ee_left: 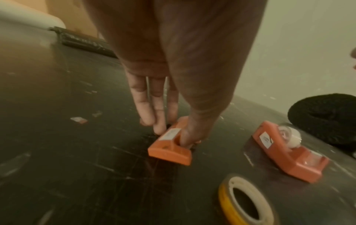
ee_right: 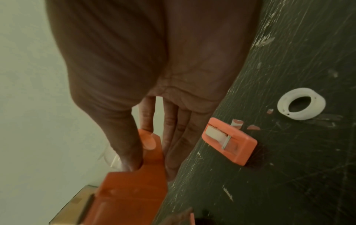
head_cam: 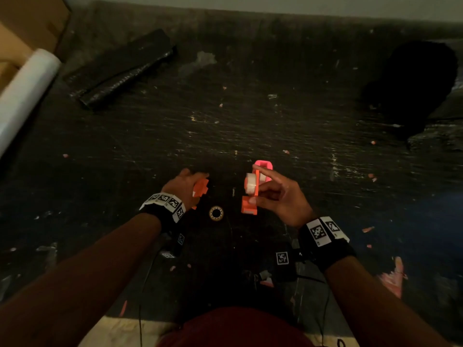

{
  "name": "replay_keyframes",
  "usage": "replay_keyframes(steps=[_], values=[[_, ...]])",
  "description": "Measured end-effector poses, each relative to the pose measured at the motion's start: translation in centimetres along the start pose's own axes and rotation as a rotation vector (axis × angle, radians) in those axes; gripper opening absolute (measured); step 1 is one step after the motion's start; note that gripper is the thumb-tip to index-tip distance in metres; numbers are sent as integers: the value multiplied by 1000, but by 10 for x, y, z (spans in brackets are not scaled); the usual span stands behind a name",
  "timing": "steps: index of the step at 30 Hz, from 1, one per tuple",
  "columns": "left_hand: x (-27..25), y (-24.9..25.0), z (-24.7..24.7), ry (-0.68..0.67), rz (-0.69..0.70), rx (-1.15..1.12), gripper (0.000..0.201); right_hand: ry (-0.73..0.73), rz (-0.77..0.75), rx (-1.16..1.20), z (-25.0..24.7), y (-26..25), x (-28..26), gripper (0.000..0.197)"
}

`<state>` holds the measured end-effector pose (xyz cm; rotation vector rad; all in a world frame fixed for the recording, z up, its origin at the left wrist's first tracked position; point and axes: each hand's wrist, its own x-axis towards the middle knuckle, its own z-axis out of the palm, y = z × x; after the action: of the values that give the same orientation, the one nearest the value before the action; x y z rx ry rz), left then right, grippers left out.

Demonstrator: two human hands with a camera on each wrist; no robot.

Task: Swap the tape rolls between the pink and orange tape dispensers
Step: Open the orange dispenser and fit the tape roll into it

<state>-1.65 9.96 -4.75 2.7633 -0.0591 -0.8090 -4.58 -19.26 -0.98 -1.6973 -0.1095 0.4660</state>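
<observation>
My left hand (head_cam: 184, 186) grips an orange tape dispenser (ee_left: 169, 146) low over the dark table, thumb tucked into its hollow; I see no roll in it. My right hand (head_cam: 266, 194) holds a second orange dispenser (head_cam: 249, 199) upright, pinched between thumb and fingers, with a clear tape roll (head_cam: 251, 185) seated in it. The pink dispenser (head_cam: 265, 165) stands on the table just behind that hand; in the right wrist view it (ee_right: 229, 141) carries tape. A loose tape roll (head_cam: 216, 213) lies flat between my hands, shown close up (ee_left: 246, 202) in the left wrist view.
A black wrapped bundle (head_cam: 120, 68) lies at the back left, a white roll (head_cam: 25, 96) and a cardboard box (head_cam: 30, 21) at the left edge. A black cloth heap (head_cam: 411, 86) sits back right. Small tape scraps dot the scratched tabletop (head_cam: 250, 121).
</observation>
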Motion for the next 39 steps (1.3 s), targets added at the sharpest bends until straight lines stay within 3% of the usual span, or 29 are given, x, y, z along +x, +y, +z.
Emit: replay_keyframes(steps=[2, 5, 8, 12, 16, 39], values=[[0, 2, -2, 28, 9, -38, 78, -6, 0, -13, 1, 0, -1, 84], [-6, 9, -9, 54, 32, -334, 70, 0, -1, -29, 1, -2, -2, 84], [-19, 24, -23, 72, 127, -660, 67, 19, 1, -22, -1, -1, -2, 83], [-45, 50, -36, 32, 275, -840, 69, 13, 3, -2, -1, -2, 2, 83], [-53, 64, -35, -5, 339, -903, 74, -3, -2, 20, 0, -5, 2, 84], [-49, 70, -29, 13, 334, -891, 76, 9, 3, 33, -4, -5, 3, 82]])
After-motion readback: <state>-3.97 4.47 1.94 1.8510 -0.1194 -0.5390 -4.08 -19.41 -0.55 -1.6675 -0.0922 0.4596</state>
